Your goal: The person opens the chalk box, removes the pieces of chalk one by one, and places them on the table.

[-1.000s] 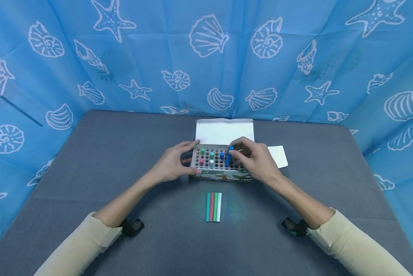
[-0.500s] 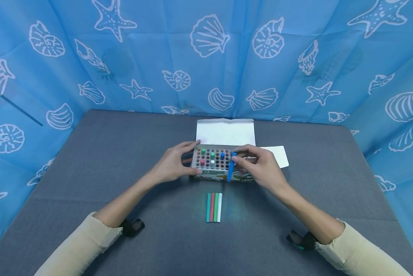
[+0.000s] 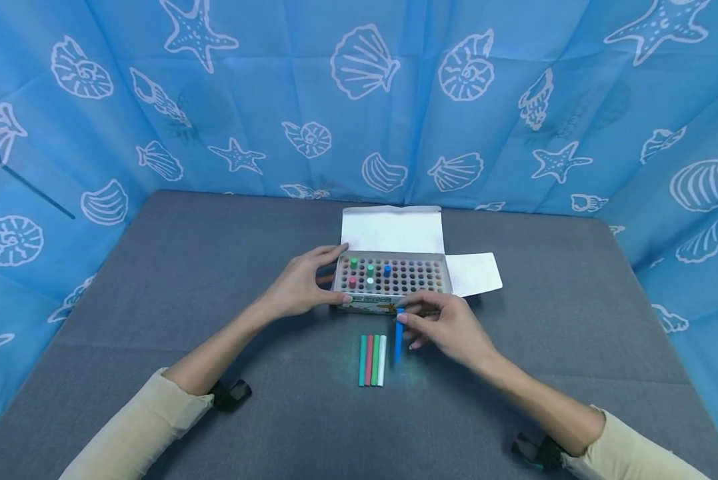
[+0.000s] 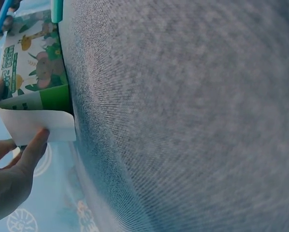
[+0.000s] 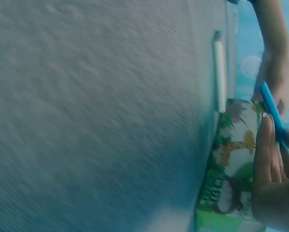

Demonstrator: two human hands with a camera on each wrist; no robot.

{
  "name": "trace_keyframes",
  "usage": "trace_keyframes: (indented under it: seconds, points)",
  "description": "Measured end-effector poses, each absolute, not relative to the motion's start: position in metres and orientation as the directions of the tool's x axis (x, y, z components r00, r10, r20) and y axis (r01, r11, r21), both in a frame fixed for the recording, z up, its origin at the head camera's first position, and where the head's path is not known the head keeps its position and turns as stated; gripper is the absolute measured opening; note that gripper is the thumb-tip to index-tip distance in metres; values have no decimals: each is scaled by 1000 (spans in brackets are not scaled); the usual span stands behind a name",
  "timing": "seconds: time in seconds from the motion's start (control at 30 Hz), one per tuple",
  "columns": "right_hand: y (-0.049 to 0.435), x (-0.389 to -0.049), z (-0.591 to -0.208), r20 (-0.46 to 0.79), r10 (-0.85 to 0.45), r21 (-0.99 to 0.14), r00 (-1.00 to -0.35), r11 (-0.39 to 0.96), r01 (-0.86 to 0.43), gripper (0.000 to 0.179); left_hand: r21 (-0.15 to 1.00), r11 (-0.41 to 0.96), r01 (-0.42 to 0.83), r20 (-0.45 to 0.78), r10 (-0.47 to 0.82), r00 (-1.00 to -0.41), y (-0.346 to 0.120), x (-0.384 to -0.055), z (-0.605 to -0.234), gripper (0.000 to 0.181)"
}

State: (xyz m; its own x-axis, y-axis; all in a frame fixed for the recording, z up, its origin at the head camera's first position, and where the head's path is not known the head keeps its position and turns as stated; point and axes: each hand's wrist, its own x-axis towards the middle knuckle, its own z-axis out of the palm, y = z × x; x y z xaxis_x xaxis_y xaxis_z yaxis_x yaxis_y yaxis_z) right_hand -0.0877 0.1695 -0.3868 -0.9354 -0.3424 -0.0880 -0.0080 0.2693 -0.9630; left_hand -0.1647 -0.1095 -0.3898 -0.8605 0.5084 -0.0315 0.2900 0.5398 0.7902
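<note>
In the head view, my right hand pinches a blue chalk stick by its upper end, thumb against fingers. The stick points down in front of the box, just right of a row of teal, red, green and white chalk lying side by side. My left hand holds the left end of the chalk box, thumb at the front corner and index finger at the back. Several chalk sticks, such as a second blue one, stand in its holed insert.
Behind the box its white lid lies folded back, and a white side flap sticks out at the right. Everything stands on a grey cloth-covered table. A blue curtain with shell prints hangs along the back and sides.
My right hand has drawn the blue chalk out of the insert and carried it toward me, over the box's front edge and down beside the row. My left hand has stayed at the box.
</note>
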Motion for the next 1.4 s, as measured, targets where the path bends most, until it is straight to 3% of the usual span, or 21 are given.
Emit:
trace_keyframes:
  seconds: [0.37, 0.93, 1.07, 1.4]
  points:
    - [168, -83, -407, -218, -368, -933, -904, 349, 83, 27, 785, 547, 290, -34, 506, -862, -108, -164, -388, 92]
    - [162, -83, -415, -252, -309, -879, -917, 470, 84, 21, 780, 553, 293, -38, 509, -860, -108, -165, -386, 92]
    - [163, -84, -413, -208, -334, -874, -919, 486, 21, 20, 783, 549, 292, -36, 510, -860, -109, -164, -387, 92]
    - [167, -96, -390, 42, -499, -828, -866, 467, -310, 16, 780, 546, 306, -25, 516, -856, -109, -164, -388, 92]
